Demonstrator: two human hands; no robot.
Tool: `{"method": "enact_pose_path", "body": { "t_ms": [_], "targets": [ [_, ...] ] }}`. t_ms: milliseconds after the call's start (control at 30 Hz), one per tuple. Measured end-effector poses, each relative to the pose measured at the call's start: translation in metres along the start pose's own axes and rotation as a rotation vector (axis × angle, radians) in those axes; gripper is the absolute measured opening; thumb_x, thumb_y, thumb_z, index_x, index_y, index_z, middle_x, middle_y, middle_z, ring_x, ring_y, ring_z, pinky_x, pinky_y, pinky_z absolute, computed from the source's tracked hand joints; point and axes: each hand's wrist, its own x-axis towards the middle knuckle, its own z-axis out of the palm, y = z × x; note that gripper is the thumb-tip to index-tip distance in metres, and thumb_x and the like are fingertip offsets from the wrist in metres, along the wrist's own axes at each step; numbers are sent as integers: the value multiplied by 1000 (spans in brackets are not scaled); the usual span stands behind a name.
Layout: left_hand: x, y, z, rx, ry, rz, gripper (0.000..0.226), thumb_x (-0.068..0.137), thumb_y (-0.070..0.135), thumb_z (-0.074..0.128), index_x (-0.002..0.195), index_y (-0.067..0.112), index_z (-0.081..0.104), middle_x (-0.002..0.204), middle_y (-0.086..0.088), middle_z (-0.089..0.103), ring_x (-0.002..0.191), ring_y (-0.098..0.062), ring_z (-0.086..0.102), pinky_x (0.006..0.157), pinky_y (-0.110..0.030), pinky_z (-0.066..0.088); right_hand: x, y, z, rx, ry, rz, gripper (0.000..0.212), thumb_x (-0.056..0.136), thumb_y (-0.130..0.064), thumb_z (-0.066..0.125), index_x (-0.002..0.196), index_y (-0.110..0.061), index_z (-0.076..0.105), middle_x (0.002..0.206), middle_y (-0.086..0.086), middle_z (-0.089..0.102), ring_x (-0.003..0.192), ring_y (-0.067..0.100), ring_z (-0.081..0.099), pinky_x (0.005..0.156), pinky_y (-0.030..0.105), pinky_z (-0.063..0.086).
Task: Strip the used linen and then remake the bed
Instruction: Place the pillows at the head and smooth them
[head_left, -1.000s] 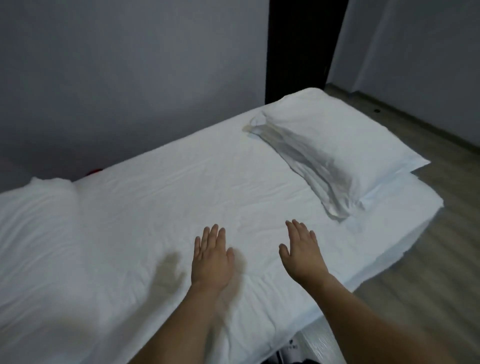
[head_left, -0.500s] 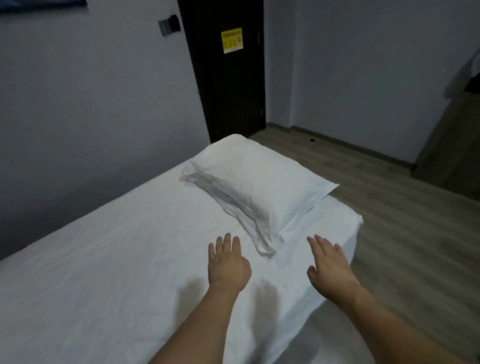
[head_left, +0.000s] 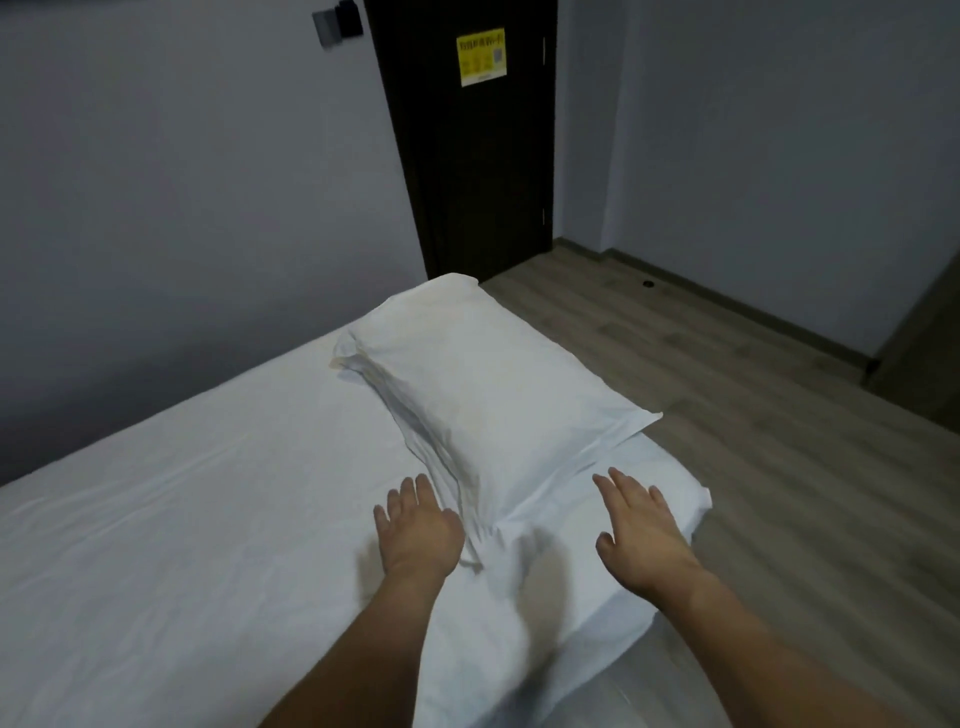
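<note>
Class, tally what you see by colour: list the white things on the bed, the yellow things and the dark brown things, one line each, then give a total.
White: 2, the pillow and the bed sheet
Yellow: 1, the notice on the door
Dark brown: 1, the door
Total: 4

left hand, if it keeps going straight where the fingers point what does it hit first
Most likely the pillow: the left hand points up the bed, its fingertips by the pillow's loose flap, though depth is unclear.
</note>
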Motion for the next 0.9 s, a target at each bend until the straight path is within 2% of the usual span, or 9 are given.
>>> {"method": "enact_pose_path", "body": {
  "t_ms": [100, 167, 300, 433, 567, 700, 800, 900],
  "targets": [
    [13, 72, 4, -38, -4, 82, 64, 99, 37, 32, 155, 15, 11, 162, -5, 13, 148, -24, 13, 121, -45, 4, 31, 56, -25, -14, 26, 71, 70, 92, -28, 43, 154, -17, 12, 162, 6, 8, 148, 21, 8, 121, 39, 4],
    [27, 113, 6, -18, 27, 112, 63, 99, 38, 32, 155, 16, 12, 162, -4, 14, 148, -23, 12, 121, -45, 4, 55, 88, -37, 3, 41, 52, 71, 91, -28, 44, 154, -17, 13, 161, 6, 10, 148, 21, 10, 120, 39, 3],
    [41, 179, 14, -82, 25, 7, 61, 99, 37, 32, 154, 14, 17, 160, -6, 19, 146, -25, 18, 121, -47, 9, 95, 155, -64, -53, -4, -43, 73, 90, -27, 45, 154, -18, 12, 162, 4, 9, 148, 18, 8, 119, 38, 0],
    [41, 219, 21, -55, 1, -16, 60, 99, 37, 31, 153, 15, 20, 159, -4, 23, 144, -22, 23, 120, -47, 13, 130, 193, -86, -91, -48, -71, 70, 88, -33, 42, 151, -18, 17, 158, 7, 17, 145, 23, 19, 118, 38, 8],
    [53, 228, 26, -133, 27, -139, 59, 94, 38, 30, 148, 14, 30, 151, -4, 37, 136, -24, 37, 115, -49, 22, 169, 197, -89, -122, -107, -184, 77, 76, -38, 30, 149, -18, 20, 155, 8, 23, 141, 25, 24, 117, 39, 14],
    [71, 226, 38, -315, -25, -390, 50, 94, 32, 40, 141, 16, 35, 143, -5, 43, 129, -27, 43, 110, -46, 27, 191, 194, -83, -109, -187, -325, 73, 89, -25, 41, 155, -20, 9, 162, 5, 7, 148, 22, 8, 121, 38, 2],
    [93, 251, 47, -479, -94, -493, 59, 96, 35, 38, 150, 15, 25, 153, -9, 33, 135, -32, 38, 114, -47, 25, 212, 215, -79, -186, -225, -408, 79, 89, -23, 47, 155, -23, 5, 162, 2, 3, 148, 23, 6, 121, 38, 1],
    [114, 280, 56, -435, -140, -406, 66, 98, 38, 37, 155, 15, 12, 160, -7, 18, 142, -30, 28, 117, -46, 20, 250, 244, -74, -270, -317, -407, 78, 93, -33, 44, 155, -20, -2, 162, 6, -4, 147, 27, 5, 120, 40, 6]
  ]
}}
